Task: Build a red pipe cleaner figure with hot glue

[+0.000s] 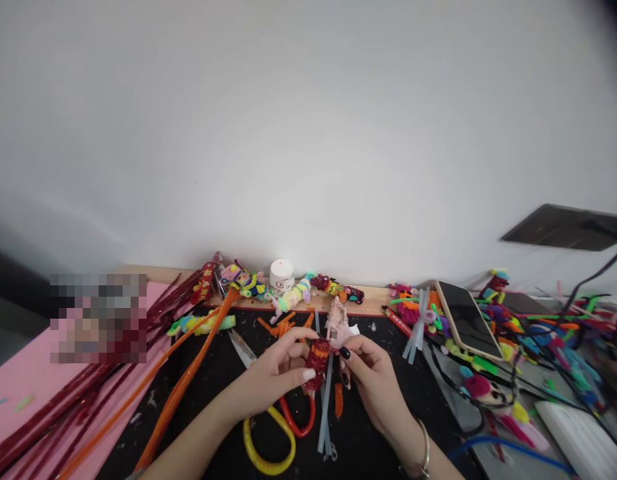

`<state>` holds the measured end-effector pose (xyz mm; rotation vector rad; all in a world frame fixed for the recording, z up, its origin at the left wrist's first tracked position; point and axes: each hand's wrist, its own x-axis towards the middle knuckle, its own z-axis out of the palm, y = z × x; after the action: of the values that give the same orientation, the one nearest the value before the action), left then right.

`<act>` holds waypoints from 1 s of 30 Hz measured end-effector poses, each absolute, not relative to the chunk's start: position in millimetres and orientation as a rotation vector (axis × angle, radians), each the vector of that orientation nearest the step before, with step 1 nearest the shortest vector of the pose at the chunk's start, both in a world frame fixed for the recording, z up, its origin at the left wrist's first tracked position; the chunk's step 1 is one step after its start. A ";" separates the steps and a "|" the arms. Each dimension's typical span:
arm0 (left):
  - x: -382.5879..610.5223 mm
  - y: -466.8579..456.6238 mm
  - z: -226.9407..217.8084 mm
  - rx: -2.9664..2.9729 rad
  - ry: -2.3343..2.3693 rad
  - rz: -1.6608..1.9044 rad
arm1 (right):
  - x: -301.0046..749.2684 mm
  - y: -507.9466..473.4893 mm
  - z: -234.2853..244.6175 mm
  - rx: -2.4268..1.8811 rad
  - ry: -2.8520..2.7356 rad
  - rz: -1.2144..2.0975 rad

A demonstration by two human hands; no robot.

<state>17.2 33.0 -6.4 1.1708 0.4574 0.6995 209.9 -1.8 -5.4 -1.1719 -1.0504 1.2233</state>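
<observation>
My left hand (276, 373) is closed around a dark red, fuzzy pipe-cleaner piece (318, 363) with an orange band near its top. At the piece's right edge my right hand (371, 373) pinches thumb and fingers together; whatever lies between them is too small to make out. Just behind the fingertips stands a stained, pale pink object (337, 320), partly covered. Scissors (269, 440) with one yellow and one red handle loop lie under my left hand, blades pointing away. Translucent strips (325, 407) and a short orange piece (339, 400) rest on the black mat (383, 433) below.
Long red pipe cleaners (83, 393) and orange ones (188, 380) spread at left over a pink surface (18, 400). Along the wall sit a white tub (282, 275) and several colourful pipe-cleaner figures. At right are a phone (468, 320), cables, more figures and a white power strip (578, 437).
</observation>
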 end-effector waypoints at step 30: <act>18.4 31.4 -2.8 0.926 0.371 0.576 | 204.8 -1.8 -8.9 -1.071 -0.839 1.535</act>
<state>18.4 31.4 -2.8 0.9260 0.3713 0.5756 204.8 -1.8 -8.9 -1.0706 -0.8389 1.5352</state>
